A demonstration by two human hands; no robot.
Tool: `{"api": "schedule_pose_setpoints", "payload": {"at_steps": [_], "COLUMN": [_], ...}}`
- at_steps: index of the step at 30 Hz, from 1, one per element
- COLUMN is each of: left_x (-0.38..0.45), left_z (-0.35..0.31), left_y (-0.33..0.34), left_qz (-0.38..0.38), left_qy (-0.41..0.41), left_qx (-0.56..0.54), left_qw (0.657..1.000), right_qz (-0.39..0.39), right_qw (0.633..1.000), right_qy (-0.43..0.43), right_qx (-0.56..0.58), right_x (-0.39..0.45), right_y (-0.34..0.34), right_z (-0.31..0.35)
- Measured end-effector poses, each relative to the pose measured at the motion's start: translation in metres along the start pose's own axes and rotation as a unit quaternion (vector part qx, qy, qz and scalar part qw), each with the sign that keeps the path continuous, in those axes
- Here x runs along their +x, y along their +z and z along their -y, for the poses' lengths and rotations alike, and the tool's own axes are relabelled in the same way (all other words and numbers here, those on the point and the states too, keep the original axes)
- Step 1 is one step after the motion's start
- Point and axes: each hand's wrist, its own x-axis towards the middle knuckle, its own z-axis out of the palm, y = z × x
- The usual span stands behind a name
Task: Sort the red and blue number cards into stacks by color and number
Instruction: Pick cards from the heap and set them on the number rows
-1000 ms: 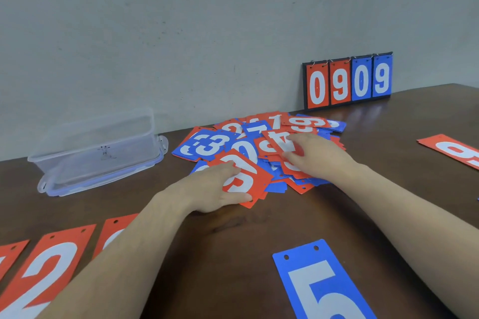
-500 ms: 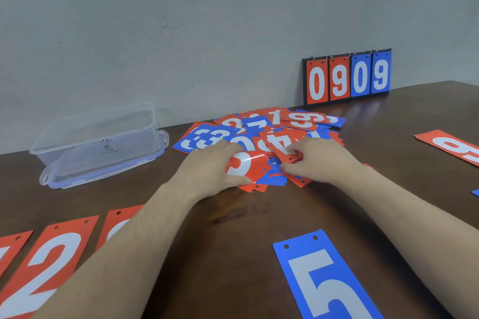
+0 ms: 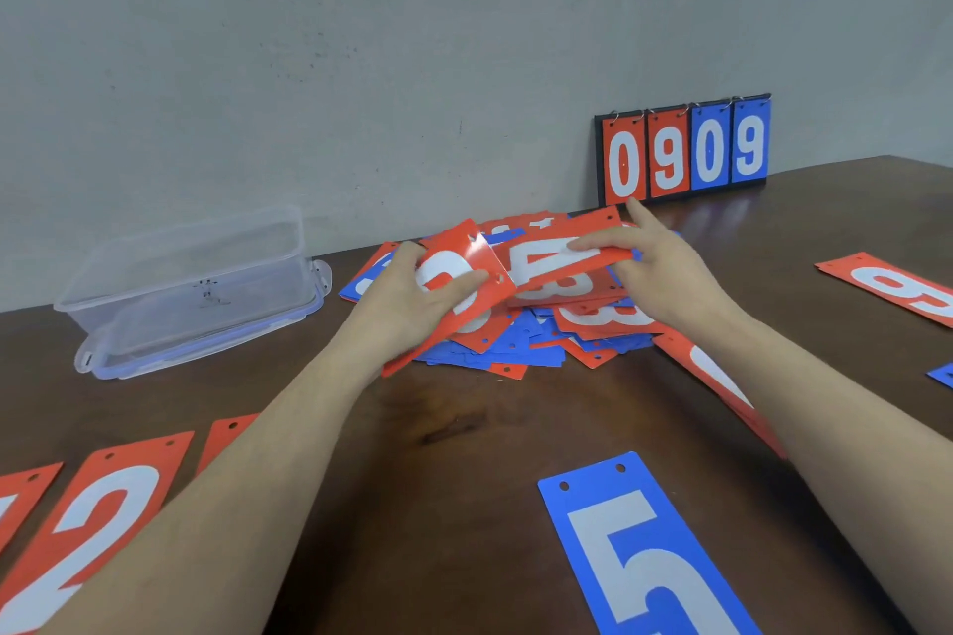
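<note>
My left hand [image 3: 412, 297] grips a red card [image 3: 454, 289] (long axis toward the table's [image 3: 464, 428] near-left edge) while my right hand [image 3: 665, 273] pinches another red card [image 3: 562, 253] over the pile [image 3: 515, 346].

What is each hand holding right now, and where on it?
The left hand pinches a red card near its middle. The right hand grips another red card by its right end.

A clear plastic container [image 3: 191, 284] sits on the brown table [image 3: 464, 454]; a scoreboard [image 3: 686, 152] leans against the wall
</note>
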Motion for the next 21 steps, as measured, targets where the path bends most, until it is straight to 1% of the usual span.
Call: {"api": "schedule_pose_setpoints", "payload": {"at_steps": [2, 4, 6, 8, 11, 12, 14, 15, 16, 18, 19, 21], "left_x": [0.002, 0.004, 0.004, 0.003, 0.001, 0.001, 0.0, -0.002, -0.005, -0.006, -0.007, -0.01], "left_z": [0.001, 0.002, 0.003, 0.002, 0.0, -0.002, -0.006, -0.01, -0.013, -0.014, -0.013, -0.016], "left_y": [-0.001, -0.002, -0.003, -0.004, -0.003, -0.002, 0.0, 0.001, 0.002, 0.004, 0.005, 0.007], "left_qz": [0.004, 0.015, 0.023, 0.026, 0.017, 0.017, 0.019, 0.016, 0.015, 0.014, 0.022, 0.047], "left_qy": [-0.016, -0.037, -0.05, -0.057, -0.072, -0.085, -0.112, -0.119, -0.116, -0.096, -0.083, -0.066], "left_qx": [-0.07, -0.117, -0.137, -0.141, -0.122, -0.138, -0.217, -0.239, -0.24, -0.218, -0.212, -0.236], "left_qw": [0.997, 0.992, 0.989, 0.988, 0.99, 0.987, 0.97, 0.964, 0.964, 0.971, 0.974, 0.968], "right_qz": [0.019, 0.076, 0.117, 0.132, 0.174, 0.196, 0.224, 0.215, 0.184, 0.101, 0.08, 0.072], "right_qw": [0.998, 0.989, 0.978, 0.969, 0.96, 0.954, 0.933, 0.929, 0.935, 0.958, 0.959, 0.949], "right_qy": [-0.019, -0.028, -0.023, -0.002, 0.019, 0.021, 0.035, 0.042, 0.045, 0.048, 0.048, 0.053], "right_qx": [0.058, 0.12, 0.174, 0.209, 0.217, 0.225, 0.279, 0.3, 0.3, 0.264, 0.267, 0.301], "right_x": [-0.004, -0.011, -0.015, -0.013, -0.01, -0.01, -0.012, -0.012, -0.011, -0.007, -0.005, -0.002], "right_y": [-0.002, 0.0, 0.005, 0.009, 0.005, 0.002, -0.004, -0.006, -0.006, -0.009, -0.011, -0.019], "right_z": [0.006, 0.009, 0.01, 0.01, 0.006, 0.004, 0.0, -0.001, -0.002, -0.006, -0.008, -0.011]}}
